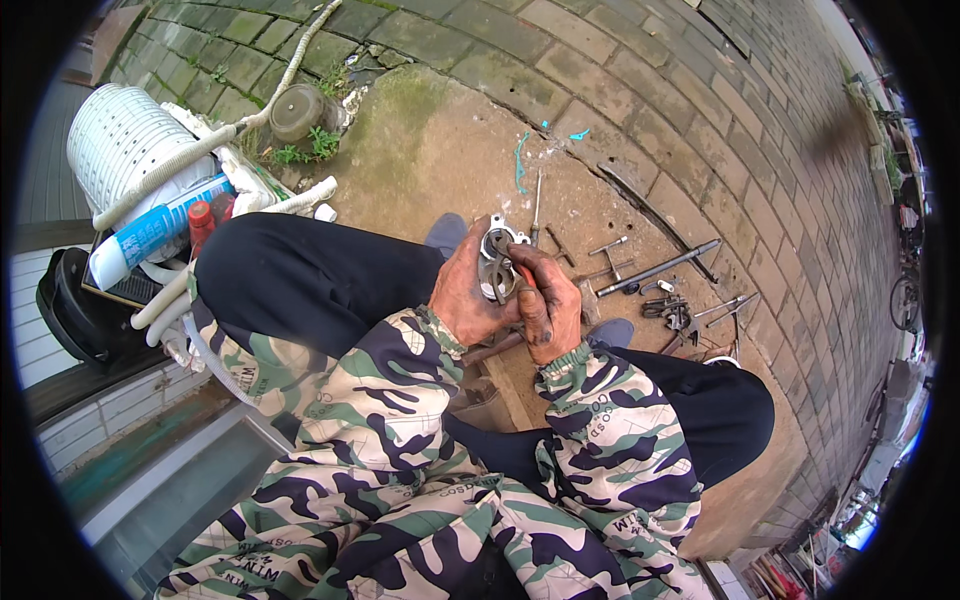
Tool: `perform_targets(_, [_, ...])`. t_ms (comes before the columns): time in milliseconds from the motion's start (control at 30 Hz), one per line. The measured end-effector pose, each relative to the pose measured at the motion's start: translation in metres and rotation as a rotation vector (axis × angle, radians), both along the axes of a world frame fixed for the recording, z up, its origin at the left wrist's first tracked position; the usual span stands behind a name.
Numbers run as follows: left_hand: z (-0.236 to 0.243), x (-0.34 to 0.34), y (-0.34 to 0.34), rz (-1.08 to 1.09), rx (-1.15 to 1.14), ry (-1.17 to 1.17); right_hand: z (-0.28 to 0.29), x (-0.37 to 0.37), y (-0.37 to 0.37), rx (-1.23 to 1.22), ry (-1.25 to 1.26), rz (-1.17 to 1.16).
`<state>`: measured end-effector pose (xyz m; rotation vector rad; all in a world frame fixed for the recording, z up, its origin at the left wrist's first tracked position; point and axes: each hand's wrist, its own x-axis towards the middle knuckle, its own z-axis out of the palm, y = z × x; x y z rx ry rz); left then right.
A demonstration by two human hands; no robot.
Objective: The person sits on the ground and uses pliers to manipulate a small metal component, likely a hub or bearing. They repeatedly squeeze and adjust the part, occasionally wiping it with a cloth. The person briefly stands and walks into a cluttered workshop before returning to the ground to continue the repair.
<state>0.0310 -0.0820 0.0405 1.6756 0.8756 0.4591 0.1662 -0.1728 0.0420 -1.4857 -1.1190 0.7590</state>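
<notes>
Between my knees, my left hand is closed around a silver metal housing, a round casting with lugs on its rim and an opening facing up. My right hand is closed on small pliers with an orange-red grip. Their dark metal end lies over the opening of the housing, partly hidden by my fingers. Both hands are smeared with dark grease. Just beyond them, a screwdriver with a thin shaft lies on the concrete.
A T-shaped tool, a long dark bar and several greasy metal parts lie to the right. At left stand a white perforated basket, a blue-and-white tube and a red bottle. Brick paving borders the concrete.
</notes>
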Motion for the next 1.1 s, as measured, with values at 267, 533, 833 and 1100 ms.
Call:
perform_targets(267, [-0.012,-0.006,-0.001,0.061,0.235,0.022,0.001,0.0,0.002,-0.022,0.104,0.057])
perform_targets(533, [-0.014,-0.002,-0.002,0.045,0.234,0.006,0.037,-0.004,0.002,-0.089,-0.144,0.092])
perform_targets(833, [-0.011,0.003,-0.005,0.163,0.214,-0.005,0.009,-0.015,0.008,-0.077,-0.516,-0.098])
perform_targets(1100, [-0.008,0.005,-0.01,0.26,0.311,-0.046,0.006,-0.019,0.013,-0.233,-0.314,-0.188])
